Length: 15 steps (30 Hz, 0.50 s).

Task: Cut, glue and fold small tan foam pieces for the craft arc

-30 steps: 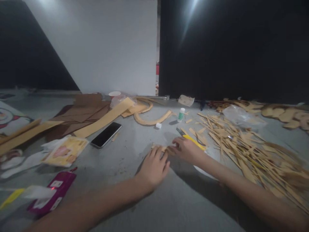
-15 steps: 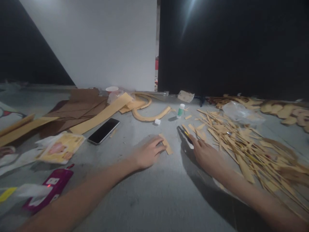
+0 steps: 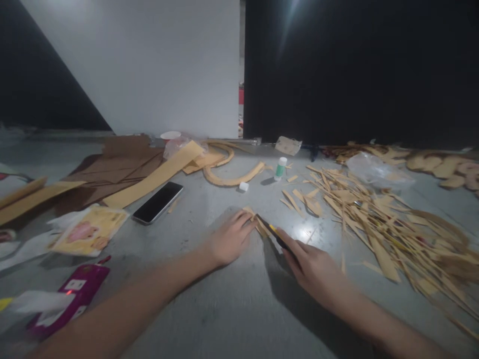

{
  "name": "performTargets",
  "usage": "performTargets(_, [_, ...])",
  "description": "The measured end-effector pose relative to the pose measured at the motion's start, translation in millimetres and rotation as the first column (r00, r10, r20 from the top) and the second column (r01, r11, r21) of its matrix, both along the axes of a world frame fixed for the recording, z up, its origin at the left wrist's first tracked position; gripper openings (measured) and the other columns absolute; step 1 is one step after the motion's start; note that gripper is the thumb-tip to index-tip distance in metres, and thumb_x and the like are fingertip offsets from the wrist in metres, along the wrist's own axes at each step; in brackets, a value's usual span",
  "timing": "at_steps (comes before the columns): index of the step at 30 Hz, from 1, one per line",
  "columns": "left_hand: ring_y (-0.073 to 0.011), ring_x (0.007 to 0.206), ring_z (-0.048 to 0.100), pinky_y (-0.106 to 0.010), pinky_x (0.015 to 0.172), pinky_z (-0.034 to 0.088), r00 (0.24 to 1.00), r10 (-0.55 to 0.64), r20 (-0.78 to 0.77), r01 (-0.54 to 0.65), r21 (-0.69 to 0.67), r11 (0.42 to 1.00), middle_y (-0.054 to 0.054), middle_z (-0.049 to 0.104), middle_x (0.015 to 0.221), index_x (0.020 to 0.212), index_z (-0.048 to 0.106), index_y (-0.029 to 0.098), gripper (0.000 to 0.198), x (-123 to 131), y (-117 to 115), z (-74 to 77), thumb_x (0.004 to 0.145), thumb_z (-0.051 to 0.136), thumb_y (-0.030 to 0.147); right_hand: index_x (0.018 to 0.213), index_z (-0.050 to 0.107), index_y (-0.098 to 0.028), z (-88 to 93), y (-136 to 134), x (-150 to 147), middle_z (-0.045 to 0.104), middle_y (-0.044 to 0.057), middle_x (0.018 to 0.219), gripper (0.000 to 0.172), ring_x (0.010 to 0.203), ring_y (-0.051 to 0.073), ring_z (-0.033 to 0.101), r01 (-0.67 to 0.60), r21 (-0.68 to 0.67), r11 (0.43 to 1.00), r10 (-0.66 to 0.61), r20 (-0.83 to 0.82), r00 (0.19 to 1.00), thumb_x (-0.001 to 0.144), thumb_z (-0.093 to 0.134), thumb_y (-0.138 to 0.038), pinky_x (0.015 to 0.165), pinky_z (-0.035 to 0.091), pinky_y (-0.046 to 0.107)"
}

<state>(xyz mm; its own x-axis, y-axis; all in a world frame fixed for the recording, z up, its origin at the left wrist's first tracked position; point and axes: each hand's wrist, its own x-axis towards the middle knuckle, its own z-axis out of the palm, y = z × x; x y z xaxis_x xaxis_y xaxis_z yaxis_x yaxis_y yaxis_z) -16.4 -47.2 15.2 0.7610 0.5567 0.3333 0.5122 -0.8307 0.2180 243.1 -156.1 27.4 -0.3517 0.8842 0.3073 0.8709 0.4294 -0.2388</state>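
My left hand (image 3: 232, 239) rests on the tabletop, its fingertips pressing down a short tan strip (image 3: 264, 231) that looks like cardboard or thin leather. Part of the strip is hidden under the fingers. My right hand (image 3: 314, 267) grips a black and yellow utility knife (image 3: 275, 231). The knife's front end lies over the strip, close to the left fingertips; whether the blade touches it I cannot tell. Behind the hands lie a small white cap (image 3: 244, 186) and a curved tan piece (image 3: 232, 181). An upright white and green bottle (image 3: 280, 169) stands beside them.
Thin tan offcuts (image 3: 377, 234) are heaped at the right, with a clear plastic bag (image 3: 377, 169) behind. On the left are a phone (image 3: 157, 203), a tissue pack (image 3: 90, 232), a purple power strip (image 3: 73, 294) and brown sheets (image 3: 108, 169). Panels stand at the back.
My right hand has brought the knife left and nearer, from beside the offcuts onto the tan strip. My left hand stays on the strip. The view has shifted slightly.
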Motion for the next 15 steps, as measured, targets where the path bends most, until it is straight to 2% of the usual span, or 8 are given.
performTargets(3, [-0.0292,0.147,0.052,-0.051,0.124,0.047,1.000,0.015,0.002,-0.015,0.000,1.000,-0.016,0.064,0.146,0.150,0.058,0.014,0.046,0,0,-3.6,0.105,0.046,0.013,0.161,0.048,-0.017,-1.4,-2,1,0.080,0.011,0.089,0.050,0.068,0.023,0.077,-0.021,-0.012,1.000,0.021,-0.003,1.000,0.113,0.040,-0.028,0.061,0.058,0.030])
performTargets(6, [-0.0293,0.149,0.051,-0.051,0.125,0.045,1.000,0.026,-0.005,-0.026,-0.007,1.000,-0.017,0.062,0.151,0.150,0.058,0.012,0.046,0,2,-5.6,0.106,0.045,0.014,0.163,0.045,-0.017,-3.0,-2,2,0.080,0.012,0.092,0.052,0.070,0.024,0.078,-0.036,-0.017,0.999,0.036,-0.003,0.999,0.113,0.040,-0.029,0.062,0.060,0.031])
performTargets(12, [-0.0281,0.151,0.049,-0.049,0.128,0.041,0.998,0.021,-0.063,-0.021,0.007,1.000,-0.017,0.061,0.156,0.152,0.057,0.012,0.047,0,2,-2.7,0.107,0.043,0.017,0.163,0.044,-0.018,-11.6,1,3,0.079,0.010,0.089,0.052,0.069,0.026,0.078,-0.033,0.002,0.999,0.033,0.049,0.998,0.115,0.042,-0.037,0.060,0.058,0.033])
performTargets(15, [-0.0268,0.152,0.050,-0.047,0.129,0.038,0.996,0.015,-0.093,-0.012,0.028,1.000,-0.014,0.063,0.155,0.153,0.056,0.015,0.050,1,1,-1.0,0.106,0.043,0.016,0.164,0.043,-0.018,-14.1,2,4,0.079,0.009,0.087,0.052,0.066,0.024,0.076,-0.039,0.023,0.999,0.038,0.048,0.998,0.115,0.042,-0.035,0.058,0.055,0.031])
